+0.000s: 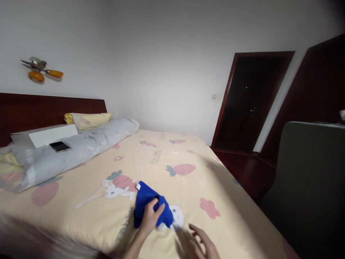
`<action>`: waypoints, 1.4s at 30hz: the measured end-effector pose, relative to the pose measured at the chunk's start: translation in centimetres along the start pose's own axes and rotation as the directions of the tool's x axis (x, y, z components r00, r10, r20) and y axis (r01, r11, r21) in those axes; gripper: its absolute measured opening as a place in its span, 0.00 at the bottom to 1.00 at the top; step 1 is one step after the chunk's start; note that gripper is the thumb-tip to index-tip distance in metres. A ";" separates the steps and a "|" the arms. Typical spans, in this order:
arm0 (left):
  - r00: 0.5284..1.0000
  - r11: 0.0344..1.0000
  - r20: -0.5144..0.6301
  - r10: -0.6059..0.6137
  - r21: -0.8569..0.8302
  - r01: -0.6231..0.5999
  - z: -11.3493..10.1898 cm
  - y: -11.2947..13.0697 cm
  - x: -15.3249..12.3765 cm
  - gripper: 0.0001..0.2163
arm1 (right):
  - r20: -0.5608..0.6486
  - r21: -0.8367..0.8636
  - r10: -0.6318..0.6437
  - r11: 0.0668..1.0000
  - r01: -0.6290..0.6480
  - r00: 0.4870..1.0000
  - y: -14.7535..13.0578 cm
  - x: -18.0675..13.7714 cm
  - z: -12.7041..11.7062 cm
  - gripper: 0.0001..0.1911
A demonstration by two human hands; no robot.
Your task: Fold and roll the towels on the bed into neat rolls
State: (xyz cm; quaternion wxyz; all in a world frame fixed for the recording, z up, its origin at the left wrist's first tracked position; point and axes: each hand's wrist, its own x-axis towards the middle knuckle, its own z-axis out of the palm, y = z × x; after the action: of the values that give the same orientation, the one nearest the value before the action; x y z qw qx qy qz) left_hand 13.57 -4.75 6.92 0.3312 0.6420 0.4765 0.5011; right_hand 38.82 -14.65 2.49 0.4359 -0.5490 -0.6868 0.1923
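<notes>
A small blue cloth [143, 198] with a white tag at its upper left corner lies bunched on the bed's printed sheet [161, 172]. Over its middle, my left hand [150, 217] grips a fold between thumb and fingers. To the right, apart from the cloth, hovers my right hand [203, 245], its fingers spread and slightly bent, nothing in them. Part of that hand is blurred and cut off by the lower frame edge.
At the left lies a rolled grey quilt [88, 144] bearing a phone [59, 146] and a white box [52, 135]. A yellow pillow [91, 120] rests by the headboard [54, 102]. Beyond the bed's right edge stands a dark chair-like back [309, 180]; a door [250, 104] is behind.
</notes>
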 end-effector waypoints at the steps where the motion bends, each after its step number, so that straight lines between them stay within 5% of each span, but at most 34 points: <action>1: 0.999 1.000 0.042 -0.002 -0.009 0.002 0.8 0.4 -0.7 0.17 | 0.045 0.056 -0.051 0.997 0.049 0.998 -1.0 1.1 1.8 0.25; 4: 0.975 0.999 0.216 -0.047 -0.013 0.051 2.1 0.5 -2.4 0.15 | 0.023 0.162 -0.123 0.980 0.118 0.992 -3.0 3.2 5.8 0.33; 8: 0.940 0.995 0.328 -0.098 0.025 0.096 2.0 -1.4 -3.6 0.26 | 0.008 0.294 -0.042 0.955 0.038 0.999 -3.9 3.9 6.8 0.26; 12: 0.974 0.995 0.228 0.009 -0.096 0.013 0.9 -2.4 -2.9 0.06 | 0.032 0.312 -0.015 0.950 0.004 0.999 -4.1 4.2 5.1 0.17; 18: 1.000 0.966 0.007 0.003 -0.259 -0.001 -1.9 -0.1 -0.3 0.10 | -0.372 0.206 0.000 0.975 0.082 0.928 -2.5 6.5 1.7 0.13; 21: 0.996 0.961 -0.015 0.084 -0.264 -0.085 -3.0 2.0 0.9 0.09 | -0.454 0.150 -0.016 0.984 0.094 0.891 -2.3 7.8 0.4 0.12; 26: 0.970 0.975 -0.164 0.182 -0.096 -0.199 -4.6 4.4 3.1 0.09 | -0.497 -0.043 -0.083 0.997 0.072 0.864 -1.4 9.4 -0.9 0.16; 29: 0.968 0.973 -0.114 0.222 -0.036 -0.227 -5.7 4.5 4.4 0.09 | -0.439 -0.097 -0.077 0.995 0.038 0.895 0.5 9.5 -1.0 0.16; 33: 0.960 0.970 -0.143 0.239 0.085 -0.229 -8.3 3.4 5.7 0.10 | -0.380 -0.055 0.121 0.987 -0.153 0.917 2.8 9.0 -1.3 0.16; 37: 0.932 0.916 -0.198 0.303 0.332 -0.227 -12.0 2.1 6.5 0.12 | -0.386 0.085 0.365 0.929 -0.361 0.847 3.6 8.6 -3.7 0.17; 39: 0.947 0.861 -0.151 0.285 0.474 -0.183 -14.0 1.5 6.8 0.13 | -0.402 0.153 0.379 0.925 -0.347 0.834 3.4 8.6 -5.7 0.19; 42: 0.981 0.833 -0.073 0.177 0.543 -0.110 -16.5 0.1 7.3 0.14 | -0.349 0.196 0.296 0.951 -0.239 0.889 2.5 8.7 -9.0 0.20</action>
State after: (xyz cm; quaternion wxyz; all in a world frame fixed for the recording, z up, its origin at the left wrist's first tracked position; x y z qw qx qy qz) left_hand -1.90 1.21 13.98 0.0708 0.7114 0.5671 0.4091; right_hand 47.44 -7.79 8.90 0.5673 -0.6313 -0.4925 0.1927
